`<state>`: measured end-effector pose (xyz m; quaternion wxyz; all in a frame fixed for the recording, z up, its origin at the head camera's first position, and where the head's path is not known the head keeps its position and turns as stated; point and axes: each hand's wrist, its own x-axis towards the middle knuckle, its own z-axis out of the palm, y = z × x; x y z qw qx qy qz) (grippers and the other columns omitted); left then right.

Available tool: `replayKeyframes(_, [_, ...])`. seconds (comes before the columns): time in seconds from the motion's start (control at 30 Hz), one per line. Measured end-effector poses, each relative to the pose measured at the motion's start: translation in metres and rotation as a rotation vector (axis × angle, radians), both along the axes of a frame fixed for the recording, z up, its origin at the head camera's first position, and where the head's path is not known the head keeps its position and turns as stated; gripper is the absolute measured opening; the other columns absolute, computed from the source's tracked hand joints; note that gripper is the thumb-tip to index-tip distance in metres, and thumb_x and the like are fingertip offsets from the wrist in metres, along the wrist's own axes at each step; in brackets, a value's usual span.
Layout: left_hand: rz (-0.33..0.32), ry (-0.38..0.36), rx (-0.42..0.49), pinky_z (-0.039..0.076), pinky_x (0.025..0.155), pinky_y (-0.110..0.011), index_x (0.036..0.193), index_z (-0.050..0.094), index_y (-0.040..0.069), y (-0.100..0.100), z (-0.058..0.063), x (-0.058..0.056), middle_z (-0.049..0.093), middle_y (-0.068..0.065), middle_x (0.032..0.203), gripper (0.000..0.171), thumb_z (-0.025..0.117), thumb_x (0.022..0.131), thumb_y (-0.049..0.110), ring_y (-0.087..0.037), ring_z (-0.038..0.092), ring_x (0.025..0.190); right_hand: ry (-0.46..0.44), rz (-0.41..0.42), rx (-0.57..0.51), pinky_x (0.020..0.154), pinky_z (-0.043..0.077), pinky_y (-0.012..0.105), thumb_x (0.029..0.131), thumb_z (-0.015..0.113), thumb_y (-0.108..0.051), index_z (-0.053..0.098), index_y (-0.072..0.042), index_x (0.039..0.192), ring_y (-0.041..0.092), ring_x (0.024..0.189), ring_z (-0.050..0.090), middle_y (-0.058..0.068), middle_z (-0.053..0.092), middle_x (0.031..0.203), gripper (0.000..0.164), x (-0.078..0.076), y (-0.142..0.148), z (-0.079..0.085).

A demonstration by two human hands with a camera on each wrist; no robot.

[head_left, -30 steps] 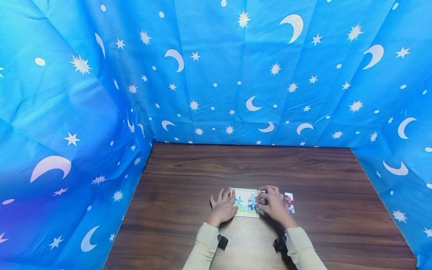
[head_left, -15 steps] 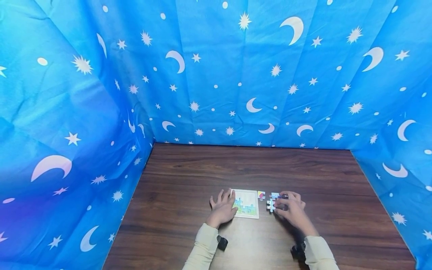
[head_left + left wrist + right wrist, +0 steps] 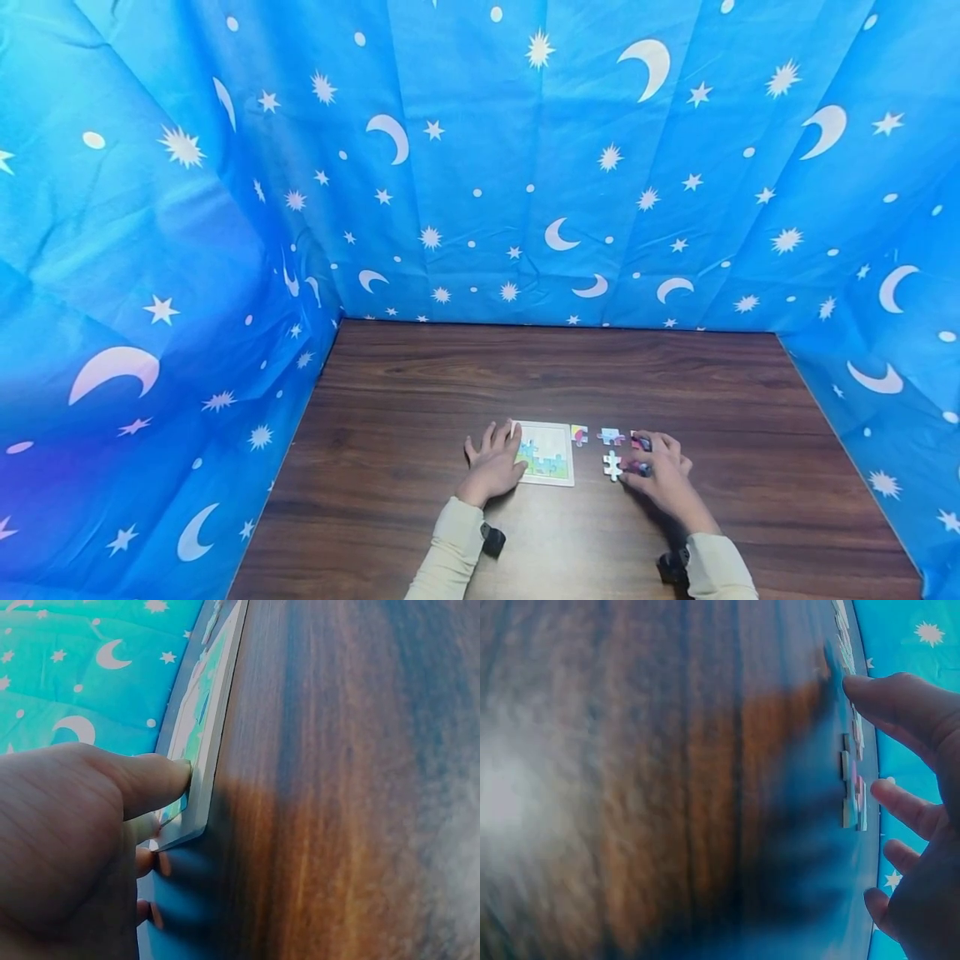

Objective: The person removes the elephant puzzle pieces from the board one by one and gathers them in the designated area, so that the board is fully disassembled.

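Note:
My left hand (image 3: 491, 468) rests on the left edge of a jigsaw puzzle tray (image 3: 572, 454), its fingers spread. In the left wrist view, the thumb lies on the face of the tray (image 3: 199, 817) near a corner. Green and blue pieces are fitted along the tray's lower part; the upper part shows pale backing. Right of the tray, my right hand (image 3: 667, 475) hovers over loose jigsaw pieces, thumb close beside a white-and-blue jigsaw piece (image 3: 612, 465). Its fingers look loosely spread in the right wrist view. Two pinkish-red jigsaw pieces (image 3: 639, 469) are partly hidden under the fingers.
A yellow-and-red jigsaw piece (image 3: 580, 434) lies at the tray's upper right corner, with a blue-and-pink jigsaw piece (image 3: 611, 436) farther right. The dark wooden table (image 3: 420, 375) is bounded by a blue star-and-moon cloth (image 3: 480, 150) behind and at both sides.
My right hand has moved right from the tray with the white-and-blue jigsaw piece, which now lies among the loose ones. The left hand has stayed on the tray.

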<state>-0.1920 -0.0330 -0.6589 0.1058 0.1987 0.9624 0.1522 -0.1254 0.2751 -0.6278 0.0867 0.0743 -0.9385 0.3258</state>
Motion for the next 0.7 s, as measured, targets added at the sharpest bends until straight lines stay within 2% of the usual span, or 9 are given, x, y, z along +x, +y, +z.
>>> replayKeyframes(0.3, [0.005,0.010,0.018,0.010,0.108,-0.076,0.160,0.032,0.017,0.000,-0.006,-0.001,0.029,-0.008,0.164,0.068,0.053,0.101,0.042,-0.037,0.019,0.150,-0.012,-0.016,0.007,0.085,0.023,0.069,0.074,0.087,-0.010,0.075,-0.013,0.082,0.056,0.125,0.028,0.027,0.053,0.131,0.015,-0.004,-0.004,-0.006])
replayKeyframes(0.53, [0.007,-0.008,0.022,0.008,0.109,-0.076,0.161,0.029,0.016,-0.001,-0.002,0.001,0.027,-0.008,0.165,0.068,0.052,0.102,0.041,-0.037,0.017,0.151,-0.047,-0.030,-0.016,0.087,0.021,0.070,0.078,0.084,-0.012,0.078,-0.011,0.089,0.057,0.128,0.024,0.029,0.049,0.134,0.013,-0.006,-0.006,-0.009])
replayKeyframes(0.7, [0.005,-0.018,0.025,0.008,0.109,-0.076,0.162,0.027,0.015,-0.001,0.001,0.001,0.026,-0.009,0.165,0.069,0.052,0.102,0.040,-0.037,0.016,0.151,0.009,-0.031,-0.048,0.086,0.022,0.068,0.075,0.086,-0.010,0.078,-0.009,0.094,0.057,0.126,0.025,0.030,0.050,0.132,0.020,-0.007,-0.011,-0.008])
